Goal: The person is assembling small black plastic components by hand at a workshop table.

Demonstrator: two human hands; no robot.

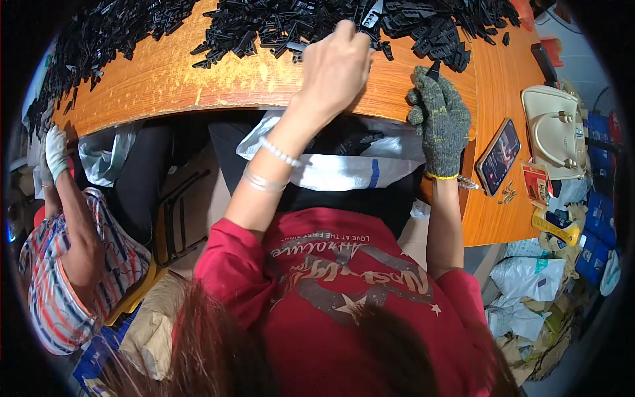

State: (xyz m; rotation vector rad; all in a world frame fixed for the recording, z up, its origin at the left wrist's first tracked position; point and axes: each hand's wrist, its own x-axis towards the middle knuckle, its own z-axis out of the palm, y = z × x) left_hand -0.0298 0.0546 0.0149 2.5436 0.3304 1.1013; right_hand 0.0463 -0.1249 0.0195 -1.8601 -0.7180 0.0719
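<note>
My bare left hand (336, 69) is closed above the table's near part, its fingertips at the edge of a heap of small black plastic parts (271, 23). What it grips, if anything, is hidden by the fingers; a shiny silvery piece (372, 13) shows just beyond them. To the right, my right hand (442, 122) wears a dark grey knitted glove with a yellow cuff. Its curled fingers hold a small black plastic part (433, 70), whose tip sticks out at the top. More black parts (444, 45) lie just past the glove.
The wooden table (231, 86) curves across the front. A white sack (344, 173) hangs open below its edge. On the right lie a phone (499, 157), a cream handbag (554, 129) and a red packet (537, 184). At left, a co-worker's white-gloved hand (56, 151) reaches another black heap.
</note>
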